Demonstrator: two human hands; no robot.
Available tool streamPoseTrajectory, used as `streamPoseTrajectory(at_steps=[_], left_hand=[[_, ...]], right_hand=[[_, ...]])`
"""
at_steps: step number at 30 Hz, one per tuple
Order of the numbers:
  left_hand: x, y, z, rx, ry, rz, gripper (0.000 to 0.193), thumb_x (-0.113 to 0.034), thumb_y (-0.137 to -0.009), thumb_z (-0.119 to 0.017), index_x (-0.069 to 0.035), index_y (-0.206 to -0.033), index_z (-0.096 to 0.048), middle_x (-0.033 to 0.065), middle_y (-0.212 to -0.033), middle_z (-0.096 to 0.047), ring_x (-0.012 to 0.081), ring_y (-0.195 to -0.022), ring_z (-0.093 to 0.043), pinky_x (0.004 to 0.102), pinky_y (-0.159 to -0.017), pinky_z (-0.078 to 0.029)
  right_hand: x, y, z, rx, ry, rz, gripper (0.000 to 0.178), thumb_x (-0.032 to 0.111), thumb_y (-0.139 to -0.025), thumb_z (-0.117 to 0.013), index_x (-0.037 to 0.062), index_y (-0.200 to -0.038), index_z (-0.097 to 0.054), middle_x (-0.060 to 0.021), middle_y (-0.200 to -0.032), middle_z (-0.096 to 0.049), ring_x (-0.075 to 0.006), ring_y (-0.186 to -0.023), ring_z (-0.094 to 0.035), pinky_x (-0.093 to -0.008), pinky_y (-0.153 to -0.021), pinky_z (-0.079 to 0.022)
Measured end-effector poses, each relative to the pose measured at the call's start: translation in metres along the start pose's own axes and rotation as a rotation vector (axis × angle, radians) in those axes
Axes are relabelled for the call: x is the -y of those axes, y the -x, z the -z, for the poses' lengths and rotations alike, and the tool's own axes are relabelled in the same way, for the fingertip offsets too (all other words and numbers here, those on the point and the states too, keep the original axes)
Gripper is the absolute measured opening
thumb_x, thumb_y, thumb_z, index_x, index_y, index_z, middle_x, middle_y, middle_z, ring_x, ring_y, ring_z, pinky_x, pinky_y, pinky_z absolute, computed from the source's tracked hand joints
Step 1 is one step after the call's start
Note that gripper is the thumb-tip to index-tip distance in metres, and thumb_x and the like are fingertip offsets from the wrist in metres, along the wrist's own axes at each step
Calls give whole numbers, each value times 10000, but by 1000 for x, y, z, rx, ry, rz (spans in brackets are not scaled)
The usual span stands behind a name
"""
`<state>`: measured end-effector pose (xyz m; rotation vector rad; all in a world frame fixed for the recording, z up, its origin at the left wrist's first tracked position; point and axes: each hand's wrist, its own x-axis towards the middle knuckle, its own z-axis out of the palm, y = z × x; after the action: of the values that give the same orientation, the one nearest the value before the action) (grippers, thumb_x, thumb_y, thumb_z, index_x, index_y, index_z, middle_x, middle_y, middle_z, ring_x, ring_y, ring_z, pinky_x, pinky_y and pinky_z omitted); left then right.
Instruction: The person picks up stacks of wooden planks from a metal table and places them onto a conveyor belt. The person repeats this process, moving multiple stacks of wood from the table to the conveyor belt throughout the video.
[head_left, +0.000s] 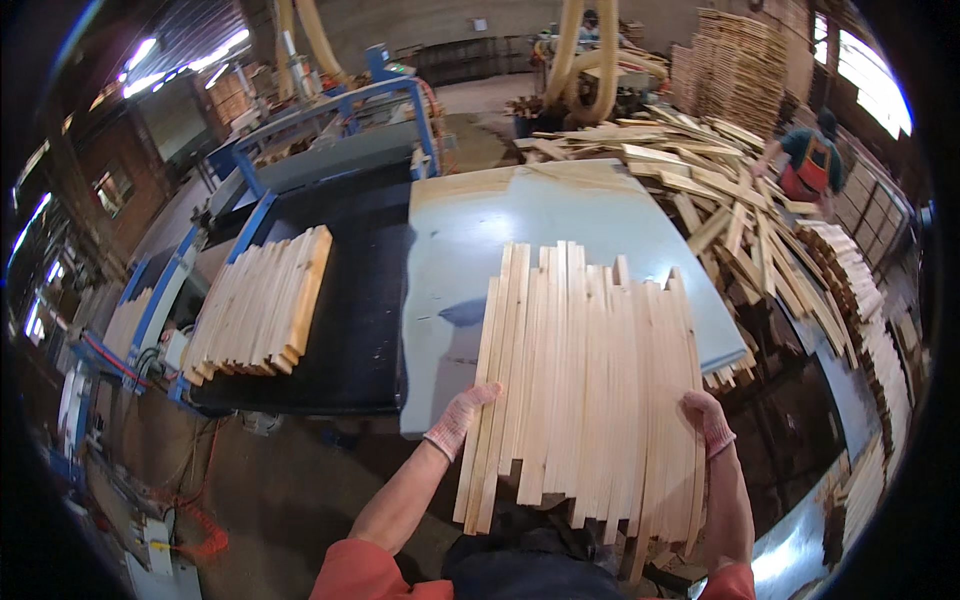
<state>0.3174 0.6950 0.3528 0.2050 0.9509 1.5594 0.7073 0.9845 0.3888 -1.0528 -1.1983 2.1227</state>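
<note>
Item one: a bundle of pale wooden slats, set side by side with uneven ends, at lower centre to centre right of the frame; its far end overlaps the light blue-grey tabletop, while its near end reaches past the tabletop's near edge towards the person's body. Whether the tabletop bears any of the weight cannot be told. Risks, as judged: the slats show no strap, so a slackened squeeze from either side could let middle pieces drop out; uneven pressure could fan or buckle the row; the lower, ragged ends could catch the tabletop edge. Item two: left hand, in a pinkish knit glove, fingers grasping the bundle's left side, forearm rising from the lower edge and slanting up to the right. Item three: right hand, gloved alike, fingers bent against the bundle's right side, forearm nearly vertical at lower right; the two hands stand at about equal height, clamping the row between them. Also present: a second row of slats on a black belt at left; a heap of loose boards at upper right.
</note>
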Motion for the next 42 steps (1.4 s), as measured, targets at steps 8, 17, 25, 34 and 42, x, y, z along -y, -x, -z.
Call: streamPoseTrajectory(at_steps=[8,17,25,34,42], left_hand=[[-81,-30,72,-277,-124,-64,679,-468,-1000,-727,2,-1467,-582,154,-1331,-695,259,-1172,-709,437,-1018,-597],[-226,-65,93,-748,-1279,62,1072,-703,-942,-666,29,-1659,-351,321,-1605,-505,447,-1451,-548,469,-1176,-468],[-232,-44,158,-1081,-1569,102,1069,-752,-991,-510,-26,-1726,-235,283,-1800,-144,448,-1672,-127,534,-1355,-94],[-263,-8,218,-1052,-1647,14,1002,-711,-1010,-521,-47,-1720,-281,268,-1786,-210,414,-1670,-144,540,-1356,-72],[-260,-25,170,-562,-2028,-164,973,-762,-989,-502,-158,-1731,-322,236,-1801,-201,406,-1676,-139,564,-1349,-18]], right_hand=[[2,-147,-80,50,98,-71,146,98,-954,-676,41,-821,-655,4,-836,-635,-132,-749,-624,-308,-711,-539],[18,-259,-209,113,157,-87,125,140,-948,-731,21,-981,-707,-26,-892,-696,-140,-796,-671,-307,-695,-540],[-9,-308,-366,284,97,-147,140,135,-960,-753,33,-1036,-695,-31,-899,-710,-148,-777,-676,-297,-646,-535],[-62,-313,-475,212,184,-144,447,310,-929,-828,-8,-1177,-634,-98,-964,-720,-192,-789,-693,-371,-681,-590],[21,-264,-517,218,1545,-163,766,680,-979,-652,-15,-1300,-678,-271,-1188,-749,-462,-1112,-722,-530,-978,-574]])
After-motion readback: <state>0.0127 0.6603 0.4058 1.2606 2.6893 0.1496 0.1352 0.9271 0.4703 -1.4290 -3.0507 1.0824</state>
